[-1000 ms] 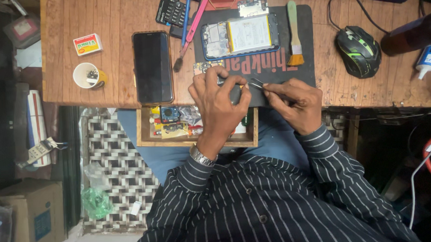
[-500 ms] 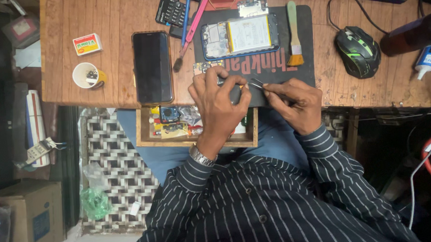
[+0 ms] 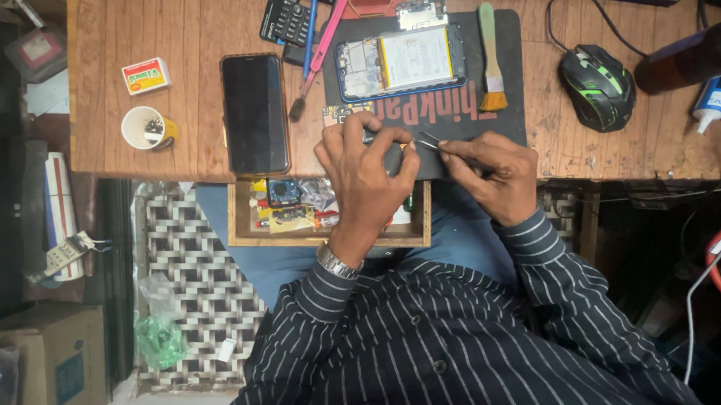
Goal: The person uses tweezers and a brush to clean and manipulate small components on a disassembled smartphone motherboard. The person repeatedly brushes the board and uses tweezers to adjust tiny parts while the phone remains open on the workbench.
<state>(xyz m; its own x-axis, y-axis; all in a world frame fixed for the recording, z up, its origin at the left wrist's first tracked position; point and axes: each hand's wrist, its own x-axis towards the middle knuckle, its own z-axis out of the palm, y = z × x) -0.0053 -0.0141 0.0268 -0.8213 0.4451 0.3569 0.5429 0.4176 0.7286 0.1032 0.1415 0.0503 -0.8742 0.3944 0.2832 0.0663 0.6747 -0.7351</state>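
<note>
At the near edge of the dark work mat [image 3: 454, 117], the left hand [image 3: 365, 174] curls over a small circuit part [image 3: 371, 135], its fingers bent and pinching it down against the mat. The right hand [image 3: 493, 172] is closed around a pair of metal tweezers [image 3: 431, 140], whose tips point left and meet the left fingertips; the part itself is mostly hidden under the fingers. A metal watch [image 3: 336, 263] sits on the left wrist, and both arms wear dark striped sleeves.

Just beyond the hands, an opened phone [image 3: 399, 61] lies on the mat with its battery and board exposed, and a wooden-handled brush [image 3: 491, 59] lies beside it to the right. Left of the mat, a black phone [image 3: 254, 112] rests screen-up on the wooden surface [image 3: 126, 26], with a small white cup [image 3: 145, 128] and a matchbox [image 3: 146, 75] farther left. A black and green mouse [image 3: 598, 87] sits to the right. Under the surface's edge, an open wooden drawer [image 3: 244, 232] holds small parts.
</note>
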